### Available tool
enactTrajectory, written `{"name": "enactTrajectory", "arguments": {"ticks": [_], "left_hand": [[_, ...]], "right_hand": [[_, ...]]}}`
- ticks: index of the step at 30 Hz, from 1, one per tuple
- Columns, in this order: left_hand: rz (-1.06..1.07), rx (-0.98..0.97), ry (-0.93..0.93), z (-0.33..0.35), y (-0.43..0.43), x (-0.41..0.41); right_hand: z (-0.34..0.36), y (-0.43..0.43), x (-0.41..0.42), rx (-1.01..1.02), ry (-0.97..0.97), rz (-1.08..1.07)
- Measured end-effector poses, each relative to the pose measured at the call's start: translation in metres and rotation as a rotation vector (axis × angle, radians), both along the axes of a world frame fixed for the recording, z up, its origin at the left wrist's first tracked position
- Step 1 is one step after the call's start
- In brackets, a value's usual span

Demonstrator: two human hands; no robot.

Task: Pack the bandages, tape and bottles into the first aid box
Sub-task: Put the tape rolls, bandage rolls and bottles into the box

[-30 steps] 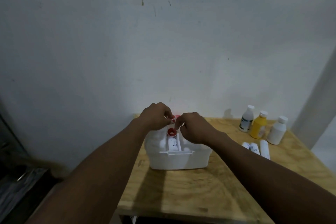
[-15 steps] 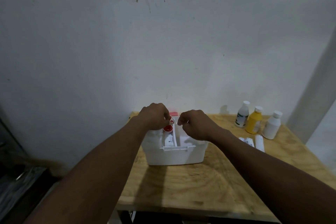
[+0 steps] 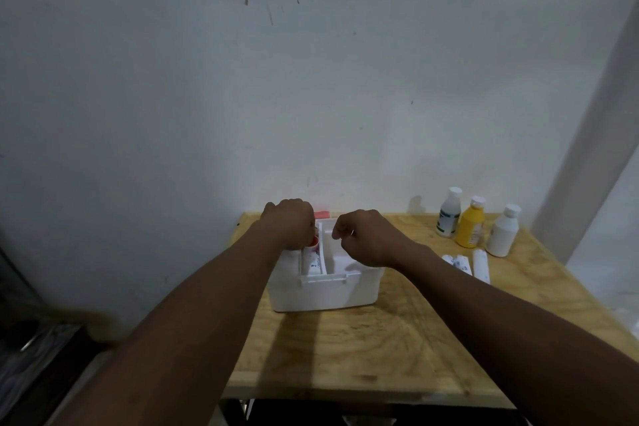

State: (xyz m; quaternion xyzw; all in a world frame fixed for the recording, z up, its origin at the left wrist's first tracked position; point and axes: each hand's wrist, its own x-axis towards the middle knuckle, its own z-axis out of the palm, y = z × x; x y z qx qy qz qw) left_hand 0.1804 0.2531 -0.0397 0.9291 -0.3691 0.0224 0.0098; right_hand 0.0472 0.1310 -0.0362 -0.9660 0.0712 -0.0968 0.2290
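Head cam: your left hand (image 3: 292, 228) pinches red-cap tube (image 3: 313, 258) in first aid box (image 3: 325, 294); right hand (image 3: 366, 239) curled, empty. Next: grab bottles (image 3: 470, 226).

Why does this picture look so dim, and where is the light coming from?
Head view: overall dim and soft; the first aid box throws a dark shadow toward the camera across the wooden table, so light likely comes from behind it; wide-angle lens bends the wall edge at right.

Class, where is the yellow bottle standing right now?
In the head view, the yellow bottle stands upright at the table's far right, between two white bottles, behind the wrapped bandages.
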Motion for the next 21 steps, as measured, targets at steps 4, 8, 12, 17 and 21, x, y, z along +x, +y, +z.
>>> {"name": "enactTrajectory", "arguments": {"ticks": [4,8,12,17,21], "left_hand": [[-0.010,-0.055,-0.063,0.004,-0.001,-0.001],[-0.060,-0.142,-0.069,0.014,-0.009,-0.008],[-0.190,-0.224,-0.025,0.022,-0.037,-0.035],[-0.351,-0.157,-0.002,0.010,-0.093,-0.084],[-0.405,0.020,0.006,-0.013,-0.133,-0.122]], "right_hand": [[0.003,-0.011,-0.005,0.009,-0.030,-0.036],[0.013,-0.041,-0.019,0.036,-0.119,-0.131],[0.012,-0.087,-0.042,-0.032,-0.072,-0.293],[-0.014,-0.125,-0.080,-0.110,0.235,-0.425],[-0.047,-0.128,-0.104,-0.098,0.273,-0.517]]}}
